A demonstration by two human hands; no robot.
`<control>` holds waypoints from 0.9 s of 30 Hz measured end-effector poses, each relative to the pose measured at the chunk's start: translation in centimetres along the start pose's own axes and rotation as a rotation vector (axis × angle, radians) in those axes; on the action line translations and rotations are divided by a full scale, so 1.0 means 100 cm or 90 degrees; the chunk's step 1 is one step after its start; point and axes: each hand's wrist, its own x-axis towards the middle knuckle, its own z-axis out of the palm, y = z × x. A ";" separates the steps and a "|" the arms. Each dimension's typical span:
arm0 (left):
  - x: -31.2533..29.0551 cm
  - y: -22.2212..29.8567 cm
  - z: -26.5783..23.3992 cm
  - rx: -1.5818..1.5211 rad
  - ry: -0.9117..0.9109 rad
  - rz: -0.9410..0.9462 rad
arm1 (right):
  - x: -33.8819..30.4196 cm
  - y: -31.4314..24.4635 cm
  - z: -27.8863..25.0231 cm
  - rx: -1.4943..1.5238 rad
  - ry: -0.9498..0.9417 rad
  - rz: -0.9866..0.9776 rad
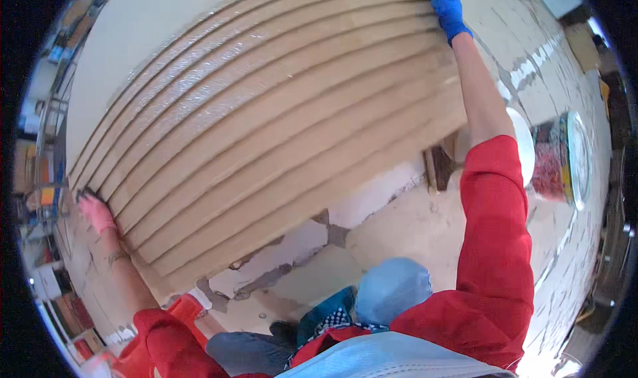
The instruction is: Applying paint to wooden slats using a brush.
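A wide beige panel [286,132] with long dark grooves stretches across the view, tilted up toward the right. Its upper left part has a glossy, wet-looking patch. At its left end, my left hand [97,213] in a pink glove is closed over the edge, with dark fingertips or a dark bit there that I cannot make out. My right hand [446,9], in a blue glove, grips the panel's far right end with the arm stretched out. Its fingertips are partly hidden behind the edge.
Below the panel lies a cracked, pale floor [399,228] with a brown block [438,168] under the right end. To the right stand a white round container [523,145] and a printed bucket [553,159]. Something red and plastic [186,311] is at lower left. Crowded shelves line the left.
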 end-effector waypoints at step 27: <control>-0.161 -0.103 -0.061 -0.604 -0.238 -0.393 | -0.385 0.076 -0.134 0.028 -0.003 0.200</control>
